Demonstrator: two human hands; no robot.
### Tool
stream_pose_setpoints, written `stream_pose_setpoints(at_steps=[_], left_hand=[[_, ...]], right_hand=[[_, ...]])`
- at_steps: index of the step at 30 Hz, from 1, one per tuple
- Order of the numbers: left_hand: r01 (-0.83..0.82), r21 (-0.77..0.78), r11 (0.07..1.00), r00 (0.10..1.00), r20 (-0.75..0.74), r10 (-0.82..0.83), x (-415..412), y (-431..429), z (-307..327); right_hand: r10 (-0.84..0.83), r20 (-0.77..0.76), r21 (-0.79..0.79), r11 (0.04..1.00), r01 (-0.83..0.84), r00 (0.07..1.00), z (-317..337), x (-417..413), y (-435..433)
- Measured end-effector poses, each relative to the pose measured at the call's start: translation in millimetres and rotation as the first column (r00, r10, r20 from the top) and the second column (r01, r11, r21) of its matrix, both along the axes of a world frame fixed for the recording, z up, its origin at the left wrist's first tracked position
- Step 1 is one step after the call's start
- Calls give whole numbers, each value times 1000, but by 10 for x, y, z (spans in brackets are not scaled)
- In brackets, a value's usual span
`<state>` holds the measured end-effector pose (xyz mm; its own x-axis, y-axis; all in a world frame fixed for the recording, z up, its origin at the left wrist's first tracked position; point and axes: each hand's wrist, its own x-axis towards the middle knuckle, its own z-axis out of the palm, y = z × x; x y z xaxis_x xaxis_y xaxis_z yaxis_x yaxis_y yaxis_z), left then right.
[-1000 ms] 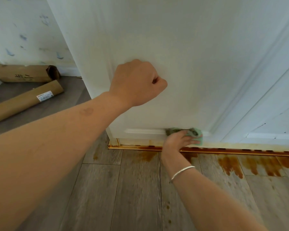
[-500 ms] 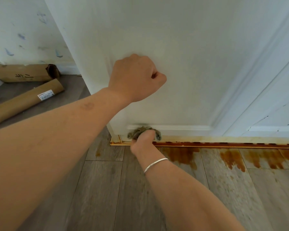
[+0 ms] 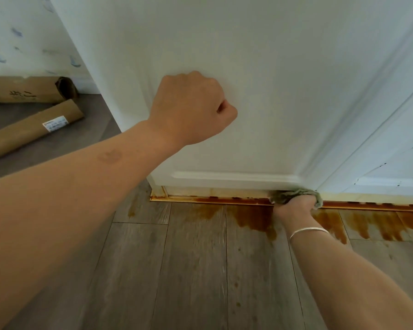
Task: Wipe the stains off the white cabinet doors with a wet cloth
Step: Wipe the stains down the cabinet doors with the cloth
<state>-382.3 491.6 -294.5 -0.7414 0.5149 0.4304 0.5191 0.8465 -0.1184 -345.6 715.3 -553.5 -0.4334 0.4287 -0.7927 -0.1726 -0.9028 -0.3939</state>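
Note:
A tall white cabinet door [image 3: 260, 79] fills the upper view. My left hand [image 3: 191, 108] is a closed fist with its knuckles against the door's lower panel and holds nothing. My right hand [image 3: 292, 207], a silver bracelet on its wrist, grips a bunched, dirty greenish cloth [image 3: 293, 195] and presses it against the door's bottom edge near the right corner. A second white door [image 3: 391, 158] stands to the right with small dark specks on it. The strip [image 3: 212, 199] under the doors is stained rusty brown.
Brown stains [image 3: 253, 217] spread over the grey wood floor [image 3: 188, 270] below the doors. Two cardboard tubes [image 3: 34, 129] lie on the floor at the left, by a patterned wall [image 3: 22, 44].
My right hand swept the cloth along the door's bottom edge: leftward to the door's left corner, then back right to the right corner. My left fist stayed pressed on the door.

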Motion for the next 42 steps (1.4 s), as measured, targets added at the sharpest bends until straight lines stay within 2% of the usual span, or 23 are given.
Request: stream_pose_setpoints(at_steps=[1,3,4,6,7,8,9,11,12,16,24,29,32,34,36,38,42], left_hand=[[4,-4,1000,1000,-4,-4,-12,-23,-3],[15,-5,1000,1000,-8,-15,-9,-21,-1],[11,-9,1000,1000,-6,-11,-8,-20,-5],[20,-7,1000,1000,-7,-20,-6,-6,-7],[29,-4,1000,1000,-7,-29,-8,-23,-14],[38,-1,999,999,-11,-38,-5,-15,-10],[44,1,999,999,-13,-44,-11,-28,-12],[49,0,999,999,-10,-49,-13,-34,-19],[50,-3,999,999,-10,-50,-13,-31,-23],[52,-4,999,999,-7,-52,-22,-30,-22],[145,-92,985,989,-1,-146,-69,-93,-3],[159,-108,981,987,12,-158,-73,-100,6],[158,-100,982,987,16,-157,-75,-108,-5],[156,-81,984,988,22,-155,-73,-111,2],[161,-79,984,987,18,-161,-78,-125,4],[171,-80,982,985,19,-170,-69,-128,1],[166,-73,983,986,27,-164,-75,-126,1]], right_hand=[[-50,-100,-127,991,37,994,38,-68,-65],[31,-109,-58,998,-37,994,169,-40,-290],[95,-76,-20,995,-97,993,205,-57,-405],[184,29,-105,978,-180,983,291,-169,-700],[232,14,-151,962,-227,973,271,-190,-869],[205,-17,-196,959,-204,979,232,-214,-973],[199,-50,-144,968,-204,979,235,-219,-1099],[80,-157,-253,960,-119,984,256,-248,-1300],[81,-175,-279,952,-129,981,251,-264,-1420],[153,-302,-300,922,-246,941,305,-280,-1888],[333,-405,-356,800,-483,851,223,-373,-2592],[531,-335,-295,726,-622,779,176,-366,-2539],[544,-263,-252,759,-601,797,275,-351,-2555],[576,-164,-185,779,-598,801,309,-394,-2603],[615,-34,-185,771,-609,788,254,-456,-2676],[673,23,-190,729,-657,740,180,-468,-2771],[762,30,-139,644,-753,646,130,-404,-2936]])
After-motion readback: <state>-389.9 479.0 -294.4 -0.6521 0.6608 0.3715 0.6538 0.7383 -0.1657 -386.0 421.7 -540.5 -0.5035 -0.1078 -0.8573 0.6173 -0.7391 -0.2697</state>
